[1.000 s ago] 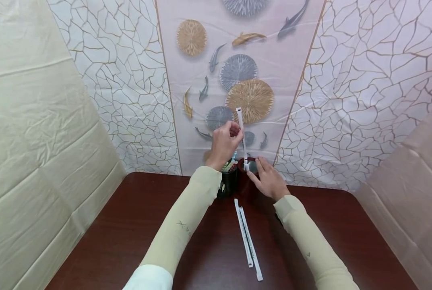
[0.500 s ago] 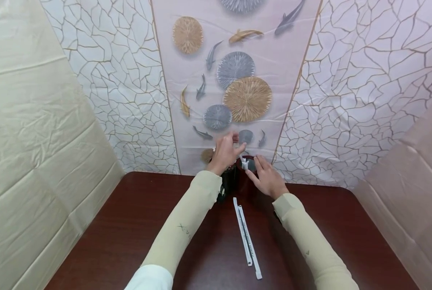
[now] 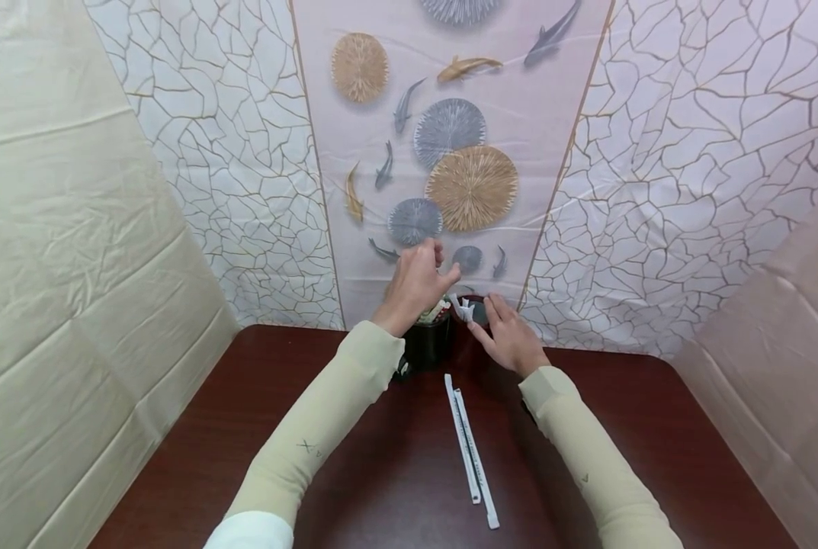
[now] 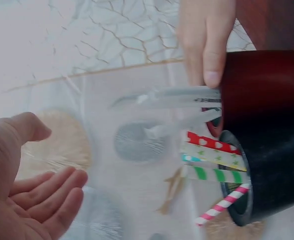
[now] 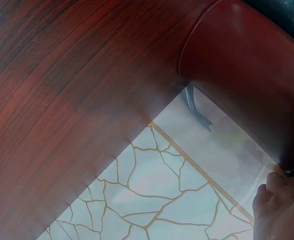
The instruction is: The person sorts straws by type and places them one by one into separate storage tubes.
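My left hand (image 3: 418, 278) is raised above the cups with its fingers apart and nothing in them, as the left wrist view also shows. Below it stands a black cup (image 3: 425, 343) holding several patterned paper straws (image 4: 214, 172). Right beside that is a dark red cup (image 4: 266, 90), with white paper-wrapped straws (image 3: 462, 307) sticking out of its mouth. My right hand (image 3: 511, 335) rests against the red cup's rim, fingers extended and thumb near the straws. Two more slim white wrapped straws (image 3: 477, 465) lie side by side on the table, nearer me.
The dark brown wooden table (image 3: 299, 396) ends just behind the cups. A cloth backdrop (image 3: 395, 114) printed with fish and round shapes hangs there, and pale padded panels (image 3: 107, 305) close in the left and right sides.
A white wrapped straw, upright in my left hand a second ago, has gone down into the red cup. My left hand has let go and drawn slightly left; the right stays at the rim.
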{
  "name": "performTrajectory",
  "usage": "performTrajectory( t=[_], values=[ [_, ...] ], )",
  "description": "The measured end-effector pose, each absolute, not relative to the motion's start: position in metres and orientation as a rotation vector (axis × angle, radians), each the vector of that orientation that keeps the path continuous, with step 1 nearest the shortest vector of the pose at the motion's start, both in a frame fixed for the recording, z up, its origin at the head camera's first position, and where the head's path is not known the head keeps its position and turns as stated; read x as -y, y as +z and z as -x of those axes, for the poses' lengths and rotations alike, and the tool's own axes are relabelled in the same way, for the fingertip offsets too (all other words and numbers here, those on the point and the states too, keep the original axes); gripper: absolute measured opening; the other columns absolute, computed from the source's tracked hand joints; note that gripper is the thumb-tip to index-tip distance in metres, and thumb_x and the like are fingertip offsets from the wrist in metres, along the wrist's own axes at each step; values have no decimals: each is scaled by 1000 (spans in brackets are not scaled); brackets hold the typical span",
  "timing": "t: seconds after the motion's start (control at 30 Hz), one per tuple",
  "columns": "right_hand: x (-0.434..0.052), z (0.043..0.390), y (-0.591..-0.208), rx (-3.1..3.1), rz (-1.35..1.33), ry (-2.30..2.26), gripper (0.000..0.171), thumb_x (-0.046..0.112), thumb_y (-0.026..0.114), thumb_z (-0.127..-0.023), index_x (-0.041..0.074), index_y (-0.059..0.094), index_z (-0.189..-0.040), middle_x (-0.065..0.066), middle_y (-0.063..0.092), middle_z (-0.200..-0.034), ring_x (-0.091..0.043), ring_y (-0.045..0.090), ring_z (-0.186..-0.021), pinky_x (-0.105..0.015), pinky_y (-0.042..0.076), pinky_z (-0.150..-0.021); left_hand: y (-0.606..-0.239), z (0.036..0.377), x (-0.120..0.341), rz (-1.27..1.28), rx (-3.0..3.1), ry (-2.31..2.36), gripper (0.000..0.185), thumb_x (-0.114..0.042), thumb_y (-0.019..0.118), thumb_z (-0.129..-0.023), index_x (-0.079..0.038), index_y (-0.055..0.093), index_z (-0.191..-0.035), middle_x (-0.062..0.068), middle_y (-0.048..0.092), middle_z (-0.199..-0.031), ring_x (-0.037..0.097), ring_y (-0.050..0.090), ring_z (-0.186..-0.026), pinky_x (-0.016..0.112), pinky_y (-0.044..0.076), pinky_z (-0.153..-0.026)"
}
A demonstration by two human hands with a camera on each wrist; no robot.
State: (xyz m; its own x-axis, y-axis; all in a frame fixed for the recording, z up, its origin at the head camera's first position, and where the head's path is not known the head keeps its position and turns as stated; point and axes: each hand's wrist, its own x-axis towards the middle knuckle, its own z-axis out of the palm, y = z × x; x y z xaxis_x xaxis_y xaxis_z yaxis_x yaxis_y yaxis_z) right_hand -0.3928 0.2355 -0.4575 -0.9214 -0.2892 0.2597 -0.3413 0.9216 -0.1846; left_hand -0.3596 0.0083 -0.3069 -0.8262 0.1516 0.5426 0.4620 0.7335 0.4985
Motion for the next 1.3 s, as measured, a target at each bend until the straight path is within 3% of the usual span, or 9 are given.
performTrajectory(
  t=[0.27,0.4,0.53,0.6,0.7,0.8,1.03,1.3],
  values=[
    [-237,393,-459,2849,-476,340,86,62,32,-111,-4,23,-166,-23,18,-176,-43,24,-162,-59,31,-128,-300,335,-2,556,2501,-817,24,-24,76,-93,-2,74,-103,6,79,-92,23,75,-87,36,63,-81],
    [-237,392,-459,2850,-481,327,86,61,33,-111,-4,23,-166,-24,19,-175,-43,24,-162,-59,31,-128,-305,326,0,563,2582,-733,20,-27,76,-92,-7,73,-87,-3,69,-76,16,66,-73,27,54,-61],
    [-237,392,-459,2855,-484,322,86,62,32,-111,-4,23,-166,-24,19,-175,-42,24,-162,-58,31,-128,-313,322,1,602,2666,-662,43,-29,77,-90,-14,51,-59,-9,40,-54,9,39,-54,24,30,-51],
    [-237,392,-459,2857,-482,319,86,62,32,-111,-4,23,-166,-24,19,-175,-42,24,-162,-58,31,-128,-318,321,1,637,2731,-664,54,-28,77,-91,-17,40,-52,-9,31,-48,9,30,-49,26,27,-52],
    [-237,392,-458,2861,-483,317,86,62,31,-111,-4,22,-166,-24,18,-176,-42,23,-162,-58,30,-128,-325,319,-1,650,2847,-677,61,-29,77,-92,-18,37,-48,-9,27,-43,8,26,-45,26,28,-54],
    [-237,391,-457,2867,-478,316,86,62,31,-111,-4,22,-166,-24,17,-176,-42,22,-162,-58,30,-128,-334,318,-4,623,2956,-671,62,-31,76,-95,-17,38,-49,-7,29,-43,10,28,-44,28,30,-54],
    [-238,393,-455,2859,-465,308,86,61,33,-111,-4,22,-166,-23,19,-176,-41,22,-163,-57,28,-130,-361,316,-14,614,3050,-566,43,-36,77,-96,-14,58,-64,-4,54,-54,14,59,-59,31,49,-66],
    [-235,393,-457,2862,-469,311,87,62,32,-111,-4,21,-166,-23,18,-176,-41,20,-163,-57,26,-130,-396,312,-18,548,3143,-679,29,-33,80,-94,-8,66,-91,5,64,-78,21,63,-70,32,51,-62]
  ],
)
